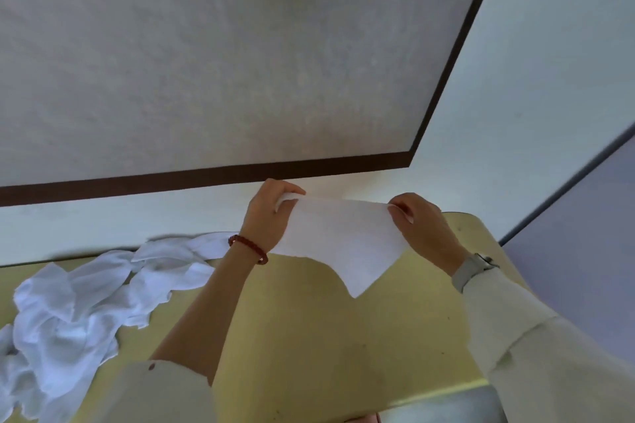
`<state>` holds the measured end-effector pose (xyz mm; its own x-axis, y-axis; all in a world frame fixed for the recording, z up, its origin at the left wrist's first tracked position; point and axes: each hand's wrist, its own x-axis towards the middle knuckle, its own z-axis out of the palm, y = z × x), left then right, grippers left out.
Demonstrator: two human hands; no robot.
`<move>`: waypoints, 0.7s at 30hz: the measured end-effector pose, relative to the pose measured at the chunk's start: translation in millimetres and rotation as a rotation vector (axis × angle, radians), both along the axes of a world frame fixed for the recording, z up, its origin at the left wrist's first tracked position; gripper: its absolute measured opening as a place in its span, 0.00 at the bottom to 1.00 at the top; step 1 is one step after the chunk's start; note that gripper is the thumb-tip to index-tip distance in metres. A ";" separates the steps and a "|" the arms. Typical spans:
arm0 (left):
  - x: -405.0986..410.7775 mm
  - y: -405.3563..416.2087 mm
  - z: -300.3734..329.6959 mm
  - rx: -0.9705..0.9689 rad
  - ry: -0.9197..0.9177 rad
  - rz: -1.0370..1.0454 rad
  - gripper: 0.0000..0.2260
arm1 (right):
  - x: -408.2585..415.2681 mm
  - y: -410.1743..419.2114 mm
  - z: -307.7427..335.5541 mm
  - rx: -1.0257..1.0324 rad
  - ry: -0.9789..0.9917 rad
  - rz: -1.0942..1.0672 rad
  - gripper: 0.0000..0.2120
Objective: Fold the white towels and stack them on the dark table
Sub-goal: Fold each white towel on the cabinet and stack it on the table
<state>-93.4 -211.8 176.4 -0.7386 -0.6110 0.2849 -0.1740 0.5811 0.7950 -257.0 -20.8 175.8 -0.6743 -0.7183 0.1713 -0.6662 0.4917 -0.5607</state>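
Two hands hold one white towel (338, 237) up above the yellow table (309, 326): left hand (271, 216) pinches its top left corner, right hand (421, 228) pinches the top right corner, fingers curled on the cloth, so the top edge is stretched between them and a lower corner hangs to a point. Loose pile of white towels (79, 302) lies crumpled on the table's left side, well apart from the held one. Red bead bracelet (248, 248) on left wrist, grey watch (472, 269) on right.

Cream sleeves (549, 336), red bead bracelet (248, 247) left wrist, grey-strapped watch (472, 269) right
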 end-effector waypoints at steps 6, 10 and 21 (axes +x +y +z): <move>-13.9 35.2 -13.1 -0.006 0.015 -0.022 0.08 | -16.7 64.1 -8.2 -0.093 0.146 0.011 0.06; 4.0 63.1 -58.1 -0.049 -0.157 -0.076 0.10 | -3.7 111.7 -57.3 0.002 0.156 0.072 0.06; 62.2 128.2 -170.0 0.220 -0.937 -0.335 0.10 | 61.8 199.9 -173.5 0.547 -0.388 0.039 0.10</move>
<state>-31.2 -83.6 6.4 -0.7497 -0.3005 -0.5896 -0.6364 0.5717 0.5178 -195.2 179.1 2.3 -0.5852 -0.6582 -0.4736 -0.4898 0.7524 -0.4404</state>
